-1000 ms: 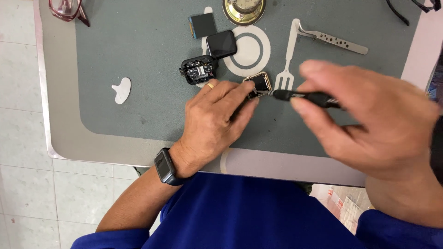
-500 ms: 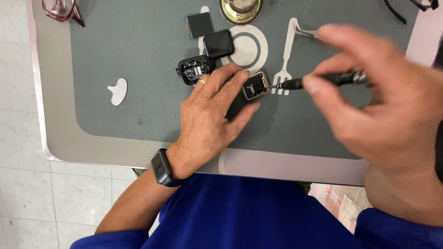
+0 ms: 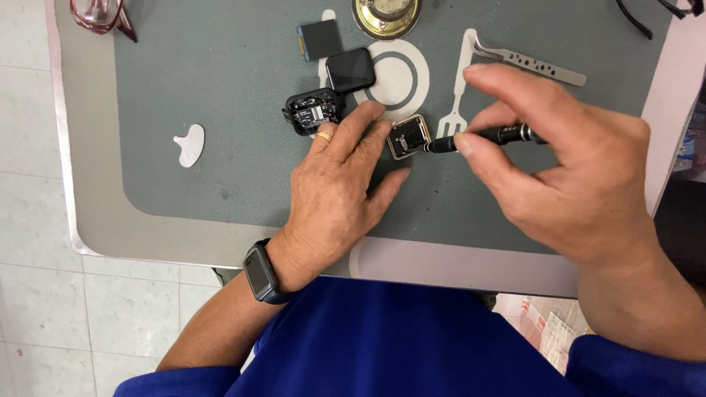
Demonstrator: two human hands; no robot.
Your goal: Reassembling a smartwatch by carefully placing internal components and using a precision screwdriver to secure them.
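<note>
My left hand (image 3: 334, 195) lies flat, fingertips pinning the small square gold-rimmed watch case (image 3: 409, 137) at twelve o'clock. My right hand (image 3: 566, 169) grips the slim black screwdriver (image 3: 489, 137), tip entering from three o'clock. Too much push, and the case could skid across the grey desk mat (image 3: 220, 88).

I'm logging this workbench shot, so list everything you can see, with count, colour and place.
work mat: one, grey-green, covering the table top
small square case: one, gold-rimmed with dark inside, mid-mat, at the left fingertips
screwdriver: one, black, tip at the small square case
opened black case: one, black, left of the small square case
screen panel: one, black, above the opened black case
flat module: one, dark grey, top centre
round speaker: one, brass, top edge
tweezers: one, silver, upper right
glasses: one, red, top left corner
wristwatch: one, dark, on left wrist
left hand: steadying the small square case
right hand: holding the screwdriver
</note>
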